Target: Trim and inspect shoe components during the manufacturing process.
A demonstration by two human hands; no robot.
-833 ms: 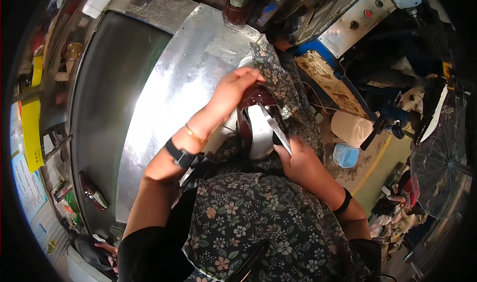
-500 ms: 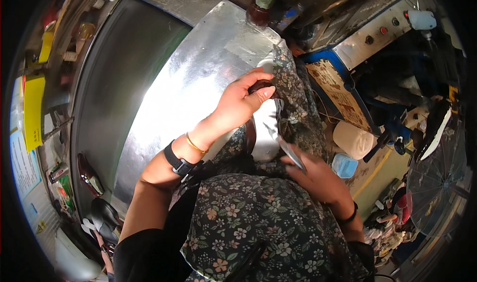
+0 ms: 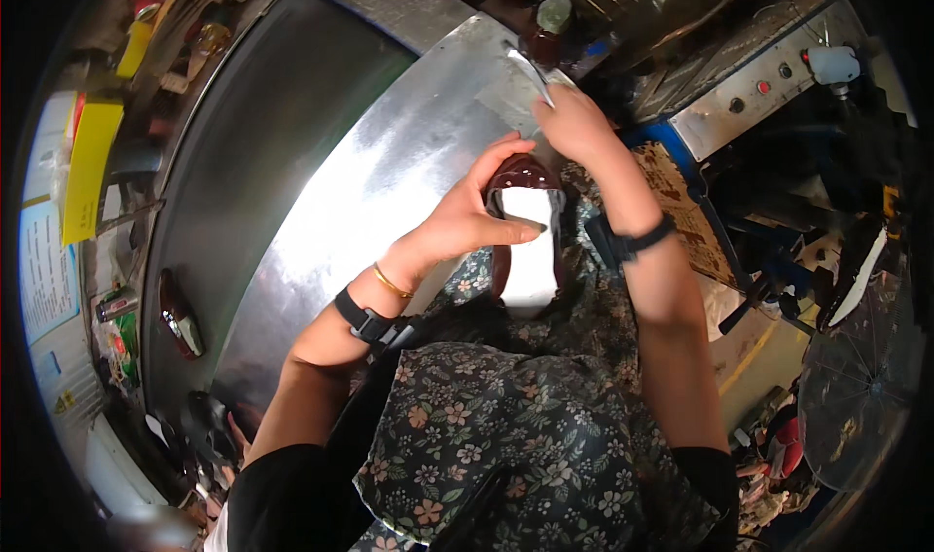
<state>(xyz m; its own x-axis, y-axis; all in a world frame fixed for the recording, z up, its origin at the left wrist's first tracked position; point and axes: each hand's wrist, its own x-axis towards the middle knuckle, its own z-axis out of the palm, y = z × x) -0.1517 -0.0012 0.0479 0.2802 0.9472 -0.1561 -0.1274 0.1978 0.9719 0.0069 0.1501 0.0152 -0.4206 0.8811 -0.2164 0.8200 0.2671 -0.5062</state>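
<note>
Shiny metal surface ahead-left of us. Our left hand has the shoe underside-up over our apron, grip part-spread, thumb across the white. Right grip's curled round a silver tool. We'd guess the shoe's stiff, lightish, slick; hold its sides near the far end. Glossy dark-red upper, white underside.
</note>
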